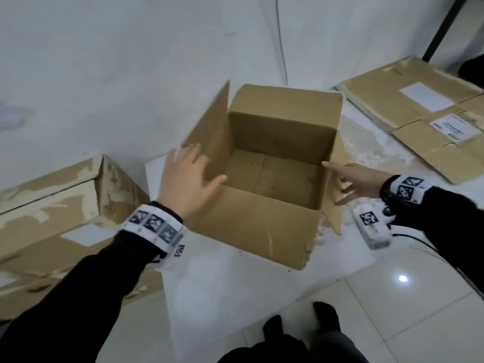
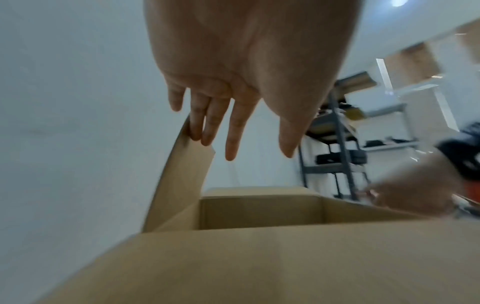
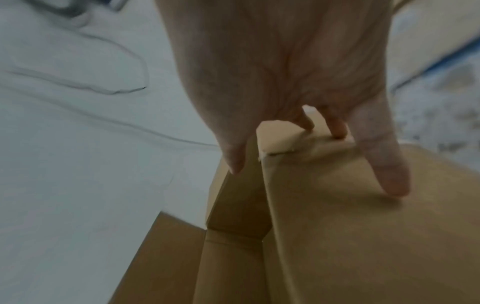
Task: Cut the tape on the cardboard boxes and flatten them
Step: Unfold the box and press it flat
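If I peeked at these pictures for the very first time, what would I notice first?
Right in the middle, a big open cardboard box with nothing visible inside. The left hand reaches, fingers straight, to its upright left flap, and the right hand touches its right side. Flattened boxes lie on the floor at the far right, and another box sits at the left.
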